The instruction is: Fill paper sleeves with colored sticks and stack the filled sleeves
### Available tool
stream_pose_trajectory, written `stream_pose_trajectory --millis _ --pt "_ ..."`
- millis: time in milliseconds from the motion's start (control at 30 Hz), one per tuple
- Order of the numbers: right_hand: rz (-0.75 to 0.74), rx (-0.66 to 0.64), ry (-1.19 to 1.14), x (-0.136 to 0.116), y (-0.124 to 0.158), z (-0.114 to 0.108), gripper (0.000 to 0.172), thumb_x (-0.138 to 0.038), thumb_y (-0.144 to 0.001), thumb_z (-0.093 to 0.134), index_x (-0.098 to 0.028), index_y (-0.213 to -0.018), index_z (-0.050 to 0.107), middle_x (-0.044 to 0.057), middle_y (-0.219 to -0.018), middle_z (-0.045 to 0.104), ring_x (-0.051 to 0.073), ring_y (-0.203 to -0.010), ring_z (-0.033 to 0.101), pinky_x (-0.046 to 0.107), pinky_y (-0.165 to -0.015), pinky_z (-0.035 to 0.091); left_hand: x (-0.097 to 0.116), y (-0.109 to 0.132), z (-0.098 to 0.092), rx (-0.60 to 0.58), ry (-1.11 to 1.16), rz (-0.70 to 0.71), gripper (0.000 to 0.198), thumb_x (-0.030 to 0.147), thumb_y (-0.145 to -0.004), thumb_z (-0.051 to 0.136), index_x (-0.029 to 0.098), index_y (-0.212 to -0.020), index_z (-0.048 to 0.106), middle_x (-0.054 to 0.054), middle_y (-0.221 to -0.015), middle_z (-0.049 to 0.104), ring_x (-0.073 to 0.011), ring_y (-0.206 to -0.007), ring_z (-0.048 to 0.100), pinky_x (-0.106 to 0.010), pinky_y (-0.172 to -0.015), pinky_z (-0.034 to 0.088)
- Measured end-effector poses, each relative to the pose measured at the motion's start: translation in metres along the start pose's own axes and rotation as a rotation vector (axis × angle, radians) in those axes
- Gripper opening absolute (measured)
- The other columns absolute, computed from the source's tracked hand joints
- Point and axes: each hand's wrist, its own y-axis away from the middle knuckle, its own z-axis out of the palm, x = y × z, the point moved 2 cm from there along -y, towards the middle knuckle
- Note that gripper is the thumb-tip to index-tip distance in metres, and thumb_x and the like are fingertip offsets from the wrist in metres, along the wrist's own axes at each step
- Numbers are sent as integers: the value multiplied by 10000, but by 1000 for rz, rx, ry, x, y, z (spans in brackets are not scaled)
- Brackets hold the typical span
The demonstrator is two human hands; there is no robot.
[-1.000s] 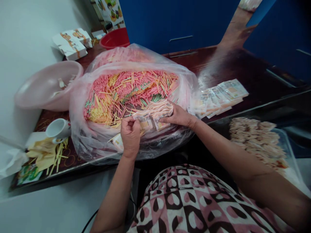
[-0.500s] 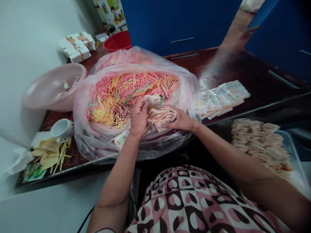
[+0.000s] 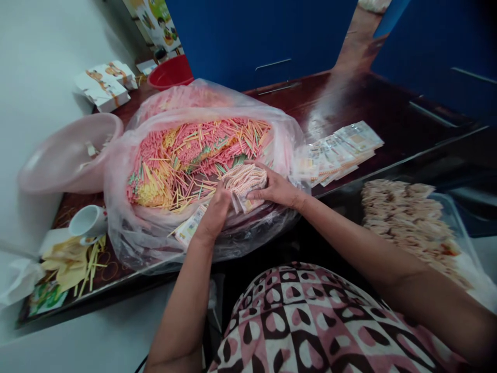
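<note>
Centrally, a packet stack point(image 3: 245, 178) is held over the front of a plastic bag point(image 3: 130, 241) of coloured sticks point(image 3: 209, 142). The right hand point(image 3: 277, 189) clamps it between thumb and fingers, likely keeping it together; the left hand's point(image 3: 216, 210) fingertips are hidden.

Left hand point(image 3: 215, 215), mid-frame: fingertips mostly hidden, grip unreadable. Right hand point(image 3: 275, 187): some fingers behind packet stack point(image 3: 245, 178); print too small to read. Loose packet point(image 3: 188, 228), left of centre: partly covered by left hand. Upper left: poster point(image 3: 165, 26) cut by top edge, red basin point(image 3: 171, 71) partly behind plastic bag point(image 3: 120, 223). Lower right: tub point(image 3: 455, 212) partly hidden by right forearm point(image 3: 361, 248).
</note>
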Motion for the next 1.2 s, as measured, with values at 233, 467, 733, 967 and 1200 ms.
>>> stream_pose_trajectory --millis 233,467,733,967,1200 --pt "-49 -22 -51 -4 3 4 1063 -675 -699 857 -254 -1574 425 118 -1552 556 306 -1465 497 491 -1269 350 2 0 11 55 4 -81 882 447 -650 945 251 -1394 515 -126 -1352 679 -318 -1326 630 -531 -1174 451" --pt "52 182 -123 -4 32 -20 652 -594 -760 849 -254 -1292 683 82 -1308 730 248 -1183 689 437 -1048 565 0 -1 11 53 130 -119 870 411 -661 934 235 -1403 515 -123 -1286 721 -306 -1254 681 -549 -1157 472" --pt "-24 338 39 -8 28 -9 405 -598 -772 805 -228 -908 715 0 -774 678 166 -744 628 321 -739 571 1 1 11 28 156 -127 860 396 -663 935 232 -1395 514 -115 -1283 725 -293 -1275 675 -529 -1168 471" --pt "14 378 -71 -6 29 -13 397 -586 -804 758 -237 -954 642 -13 -865 686 148 -795 620 298 -784 549 -2 1 10 44 102 -130 839 401 -683 924 233 -1400 522 -110 -1293 721 -299 -1310 655 -541 -1185 458" --pt "51 276 -43 -7 29 -7 429 -606 -791 774 -220 -970 717 -6 -841 696 158 -739 617 301 -713 555 1 0 12 46 119 -120 877 439 -660 934 235 -1409 525 -117 -1278 734 -306 -1253 684 -543 -1153 489"
